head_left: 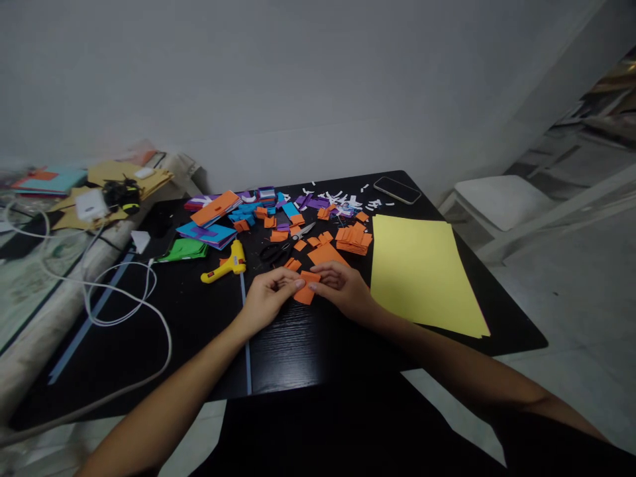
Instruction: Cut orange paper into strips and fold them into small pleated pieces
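Note:
Between my two hands is a small piece of orange paper (pixel 305 291), held above the near part of the black table. My left hand (pixel 268 298) pinches its left edge with thumb and fingers. On the other side, my right hand (pixel 342 285) grips the upper right edge. Just beyond my fingers lies a larger orange sheet (pixel 328 254), partly covered by my right hand. A pile of cut orange pieces (pixel 354 238) sits farther right. Scissors (pixel 285 246) with dark handles lie behind my left hand, blades pointing away to the right.
A yellow glue gun (pixel 228 263) rests left of my hands, near green paper (pixel 183 250) and blue folded paper (pixel 207 233). Yellow sheets (pixel 422 271) lie at the right, with a phone (pixel 397 190) behind. White cable (pixel 159 311) loops over the left side. White scraps (pixel 342 201) litter the back.

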Demonstrator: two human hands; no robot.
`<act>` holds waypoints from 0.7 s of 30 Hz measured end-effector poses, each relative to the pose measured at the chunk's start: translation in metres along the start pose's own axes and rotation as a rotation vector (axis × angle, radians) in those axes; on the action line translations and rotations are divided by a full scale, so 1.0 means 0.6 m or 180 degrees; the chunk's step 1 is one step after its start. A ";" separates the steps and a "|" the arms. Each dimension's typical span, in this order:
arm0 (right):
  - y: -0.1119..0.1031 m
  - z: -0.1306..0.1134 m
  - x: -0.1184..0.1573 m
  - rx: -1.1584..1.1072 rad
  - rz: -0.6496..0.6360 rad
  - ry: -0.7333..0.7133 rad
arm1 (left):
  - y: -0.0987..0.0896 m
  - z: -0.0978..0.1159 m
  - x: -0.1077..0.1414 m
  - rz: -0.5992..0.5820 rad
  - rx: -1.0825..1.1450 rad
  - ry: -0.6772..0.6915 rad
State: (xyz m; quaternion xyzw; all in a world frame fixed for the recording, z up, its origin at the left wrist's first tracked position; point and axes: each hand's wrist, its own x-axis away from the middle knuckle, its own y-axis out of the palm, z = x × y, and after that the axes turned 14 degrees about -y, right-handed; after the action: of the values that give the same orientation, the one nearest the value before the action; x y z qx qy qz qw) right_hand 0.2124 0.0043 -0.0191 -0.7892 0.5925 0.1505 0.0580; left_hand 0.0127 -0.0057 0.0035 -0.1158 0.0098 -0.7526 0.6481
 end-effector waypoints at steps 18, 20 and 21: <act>0.000 0.003 0.003 0.0604 -0.0215 -0.0125 | 0.004 0.003 0.001 -0.0017 0.0038 -0.0082; 0.002 0.006 0.003 0.0381 -0.0238 -0.0078 | 0.004 0.001 0.000 0.0011 0.0078 -0.0113; 0.003 0.007 0.003 0.0256 -0.0249 -0.0044 | 0.004 0.000 0.000 0.0020 0.0095 -0.0136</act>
State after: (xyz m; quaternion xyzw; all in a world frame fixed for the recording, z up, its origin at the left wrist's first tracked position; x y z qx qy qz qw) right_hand 0.2106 0.0031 -0.0233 -0.8078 0.5664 0.1296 0.0995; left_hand 0.0152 -0.0062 0.0031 -0.1221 -0.0149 -0.7481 0.6521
